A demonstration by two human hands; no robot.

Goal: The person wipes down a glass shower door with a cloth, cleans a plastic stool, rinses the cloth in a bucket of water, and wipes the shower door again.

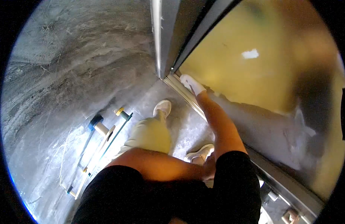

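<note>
My right arm stretches forward to the foot of a dark metal frame (168, 41). My right hand (193, 85) is at the pale floor track (185, 98), near the corner where the frame meets it. Something white, a glove or a cloth, covers this hand up to the wrist, so its fingers do not show separately. Across my body lies my left arm, with my left hand (209, 168) close to my right elbow. The right arm and dark sleeve partly hide that hand, and its fingers cannot be made out.
Beyond the track stands a large glossy yellowish panel (236, 71) with blurred reflections. On the grey floor (71, 74) to my left lies a long tool or frame (105, 143) with blue and yellow ends, in bright light. My shoes (163, 107) stand beside the track. Small objects (290, 215) lie at the lower right.
</note>
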